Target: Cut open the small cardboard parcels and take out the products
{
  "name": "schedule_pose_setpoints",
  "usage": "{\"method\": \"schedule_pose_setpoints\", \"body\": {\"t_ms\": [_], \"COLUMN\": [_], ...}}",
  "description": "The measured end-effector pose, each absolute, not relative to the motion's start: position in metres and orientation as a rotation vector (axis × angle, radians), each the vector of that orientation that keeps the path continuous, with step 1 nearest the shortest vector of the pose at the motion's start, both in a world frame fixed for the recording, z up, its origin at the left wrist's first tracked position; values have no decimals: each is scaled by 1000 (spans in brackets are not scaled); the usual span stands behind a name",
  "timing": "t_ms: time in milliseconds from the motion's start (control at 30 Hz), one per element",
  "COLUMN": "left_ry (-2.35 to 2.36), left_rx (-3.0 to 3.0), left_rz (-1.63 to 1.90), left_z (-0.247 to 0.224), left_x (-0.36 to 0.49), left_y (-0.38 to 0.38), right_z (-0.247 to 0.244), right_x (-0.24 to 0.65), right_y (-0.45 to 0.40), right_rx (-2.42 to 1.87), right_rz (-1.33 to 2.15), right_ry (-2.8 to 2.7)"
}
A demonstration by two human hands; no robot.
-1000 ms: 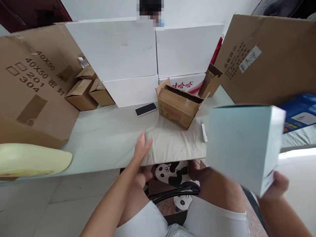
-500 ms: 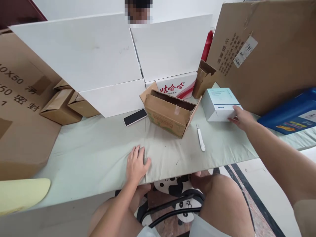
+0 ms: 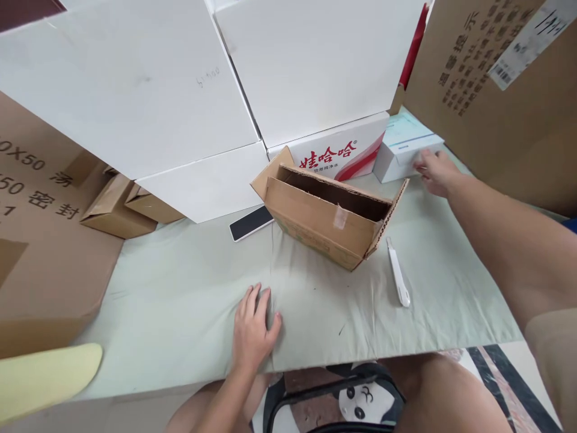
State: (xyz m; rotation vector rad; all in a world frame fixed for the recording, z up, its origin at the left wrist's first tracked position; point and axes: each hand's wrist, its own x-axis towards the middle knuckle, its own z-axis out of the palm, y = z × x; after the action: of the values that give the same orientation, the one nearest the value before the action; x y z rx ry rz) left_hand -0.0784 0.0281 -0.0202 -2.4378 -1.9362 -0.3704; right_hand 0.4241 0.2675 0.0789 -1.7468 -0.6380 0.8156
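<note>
My left hand (image 3: 253, 329) lies flat on the pale green cloth near the front edge, its fingers spread with nothing in them. At the far right my right hand (image 3: 436, 171) has its fingers curled against the front right corner of a white and teal carton (image 3: 406, 157); the fingertips are partly hidden. Between my hands an open brown cardboard box (image 3: 315, 224) rests at an angle, flaps raised, its inside dark. To the right of it lies a white utility knife (image 3: 397, 273). A dark-screened phone (image 3: 249, 224) sits behind left, partly covered by the brown box.
White panels (image 3: 148, 90) stand along the back, with a white box with red lettering (image 3: 338, 157) at their foot. Large cardboard sheets rise at the left (image 3: 49, 240) and right (image 3: 509, 132). Small brown boxes (image 3: 117, 207) stand back left; a yellow object (image 3: 49, 376) is at front left.
My right hand and the white and teal carton have moved back, toward the right corner. The left hand stays flat on the cloth. The view has shifted closer.
</note>
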Motion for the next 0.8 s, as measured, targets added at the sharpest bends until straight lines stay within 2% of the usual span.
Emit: {"method": "schedule_pose_setpoints", "body": {"t_ms": [167,367,467,567,667,800], "left_ry": [-1957,-2005,-2055,-2094,-2102,-2086], "left_rx": [-2443,-2452,-2466,-2472,-2474,-2476], "left_rz": [-388,-379,-344,-352,-412,-480], "left_z": [-18,-10,-3,1,2,2], "left_x": [-77,-68,-63,-59,-58,-58], "left_y": [28,27,25,23,21,20], "right_z": [88,149,170,168,156,147], "right_x": [387,319,299,298,303,291], "right_y": [255,178,139,109,85,71], "right_rx": [-1659,-1443,-1514,-1673,-1734,-1610], "right_rz": [977,1037,964,940,1191,1500], "right_ry": [-711,-861,-948,-883,-719,-537]}}
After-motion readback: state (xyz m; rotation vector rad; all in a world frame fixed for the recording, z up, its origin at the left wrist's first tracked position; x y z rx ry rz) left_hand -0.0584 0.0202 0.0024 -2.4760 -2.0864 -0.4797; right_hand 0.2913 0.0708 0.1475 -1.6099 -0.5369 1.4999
